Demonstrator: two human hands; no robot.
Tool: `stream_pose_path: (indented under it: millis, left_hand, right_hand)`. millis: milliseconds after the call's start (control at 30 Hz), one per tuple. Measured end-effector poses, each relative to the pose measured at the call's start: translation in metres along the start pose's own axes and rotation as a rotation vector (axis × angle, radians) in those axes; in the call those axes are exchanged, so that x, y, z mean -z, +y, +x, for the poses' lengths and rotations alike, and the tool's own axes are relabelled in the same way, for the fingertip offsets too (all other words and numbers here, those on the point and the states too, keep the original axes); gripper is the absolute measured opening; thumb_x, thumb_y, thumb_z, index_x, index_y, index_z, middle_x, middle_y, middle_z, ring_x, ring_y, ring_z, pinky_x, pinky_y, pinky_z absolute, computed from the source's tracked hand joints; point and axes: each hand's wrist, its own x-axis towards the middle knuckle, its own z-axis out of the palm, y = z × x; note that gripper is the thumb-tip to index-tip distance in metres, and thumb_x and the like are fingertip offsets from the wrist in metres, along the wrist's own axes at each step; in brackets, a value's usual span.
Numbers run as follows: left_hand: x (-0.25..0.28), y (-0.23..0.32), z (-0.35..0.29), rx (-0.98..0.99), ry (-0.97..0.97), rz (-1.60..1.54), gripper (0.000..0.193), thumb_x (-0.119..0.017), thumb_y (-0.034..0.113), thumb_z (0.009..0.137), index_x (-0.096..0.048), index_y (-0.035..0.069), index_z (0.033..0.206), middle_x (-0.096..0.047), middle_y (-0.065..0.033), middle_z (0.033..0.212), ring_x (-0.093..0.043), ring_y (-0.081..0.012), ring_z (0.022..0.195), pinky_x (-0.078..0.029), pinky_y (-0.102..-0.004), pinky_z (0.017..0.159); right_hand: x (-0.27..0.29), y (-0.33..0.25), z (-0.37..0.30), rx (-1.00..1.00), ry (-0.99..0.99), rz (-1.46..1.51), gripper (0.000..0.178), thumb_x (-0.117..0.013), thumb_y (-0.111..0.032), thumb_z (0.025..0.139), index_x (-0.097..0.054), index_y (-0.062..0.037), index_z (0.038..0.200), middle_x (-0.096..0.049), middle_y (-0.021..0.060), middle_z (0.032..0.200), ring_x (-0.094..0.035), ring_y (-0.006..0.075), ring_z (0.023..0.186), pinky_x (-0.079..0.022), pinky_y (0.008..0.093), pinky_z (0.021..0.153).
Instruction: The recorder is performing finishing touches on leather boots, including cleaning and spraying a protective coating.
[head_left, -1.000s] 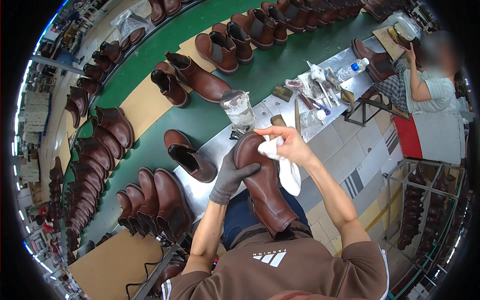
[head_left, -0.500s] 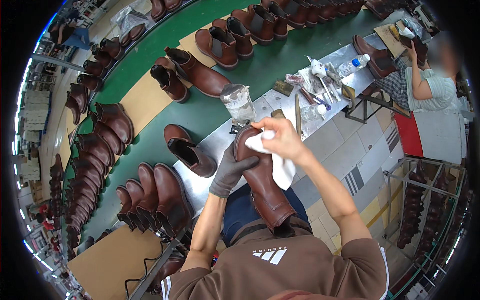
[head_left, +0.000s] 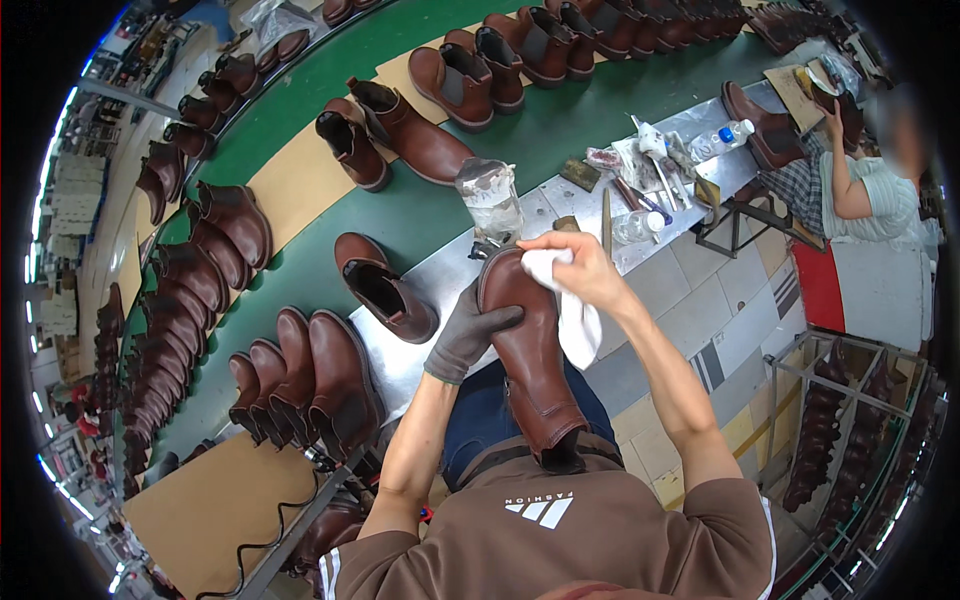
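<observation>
A brown leather ankle boot point(head_left: 532, 350) lies over my lap, its toe pointing away and its opening against my shirt. My left hand point(head_left: 466, 335), in a dark grey glove, grips the boot's left side near the toe, thumb across the top. Bare, my right hand point(head_left: 588, 268) pinches a white cloth point(head_left: 577, 325) at the right edge of the toe, and the cloth's loose end hangs beside the boot. Just beyond the toe stands a cut-open plastic container point(head_left: 490, 200) with dark smears. One more boot point(head_left: 383, 288) rests on the bench to the left.
Rows of brown boots point(head_left: 190, 290) line the green conveyor point(head_left: 300, 215). A metal bench point(head_left: 545, 205) holds a clear bottle point(head_left: 722, 140), brushes and stained rags. A co-worker point(head_left: 865, 185) sits at the right with a boot. A metal rack point(head_left: 850, 385) stands at the lower right.
My right hand and the white cloth have shifted slightly right, from the top of the toe toward its right edge. My left hand keeps its grip. The whole view has shifted a little.
</observation>
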Motion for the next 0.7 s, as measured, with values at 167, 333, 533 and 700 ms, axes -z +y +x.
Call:
stream_pose_path:
  millis: [167, 333, 533, 700]
  left_hand:
    - [0.002, 0.0, -0.002, -0.016, -0.025, -0.037, 0.074, -0.074, 0.002, 0.07, -0.038, 0.001, 0.135, -0.05, -0.0085, 0.128, -0.049, -0.0184, 0.118, -0.038, -0.0329, 0.103]
    - [0.006, -0.004, 0.002, -0.033, -0.003, -0.047, 0.074, -0.073, 0.002, 0.07, -0.038, 0.001, 0.135, -0.049, -0.0083, 0.128, -0.049, -0.0186, 0.118, -0.038, -0.0328, 0.102]
    - [0.002, -0.002, 0.001, -0.013, 0.016, -0.072, 0.074, -0.073, 0.002, 0.07, -0.038, 0.001, 0.135, -0.049, -0.0085, 0.128, -0.049, -0.0183, 0.118, -0.039, -0.0326, 0.101]
    - [0.019, 0.009, 0.002, -0.046, 0.081, -0.064, 0.065, -0.074, 0.004, 0.072, -0.043, -0.002, 0.129, -0.055, -0.01, 0.12, -0.055, -0.0191, 0.11, -0.044, -0.0329, 0.097]
  right_hand:
    - [-0.006, -0.007, 0.006, 0.166, -0.018, -0.3, 0.029, -0.065, -0.005, 0.073, -0.065, 0.0035, 0.1, -0.063, 0.002, 0.077, -0.056, 0.0076, 0.067, -0.045, 0.0225, 0.06]
    - [-0.002, -0.001, 0.002, -0.092, -0.049, 0.048, 0.031, -0.068, -0.006, 0.077, -0.063, 0.0041, 0.106, -0.063, 0.0007, 0.08, -0.054, 0.004, 0.068, -0.045, 0.0198, 0.061]
    - [0.0, 0.015, 0.02, 0.013, 0.045, -0.18, 0.024, -0.066, -0.018, 0.072, -0.068, 0.001, 0.087, -0.063, 0.0055, 0.064, -0.056, 0.0076, 0.06, -0.045, 0.0264, 0.055]
    - [0.043, 0.006, 0.018, 0.002, 0.456, -0.535, 0.021, -0.062, -0.015, 0.077, -0.066, 0.0021, 0.089, -0.062, 0.0119, 0.064, -0.058, 0.02, 0.055, -0.045, 0.0325, 0.052]
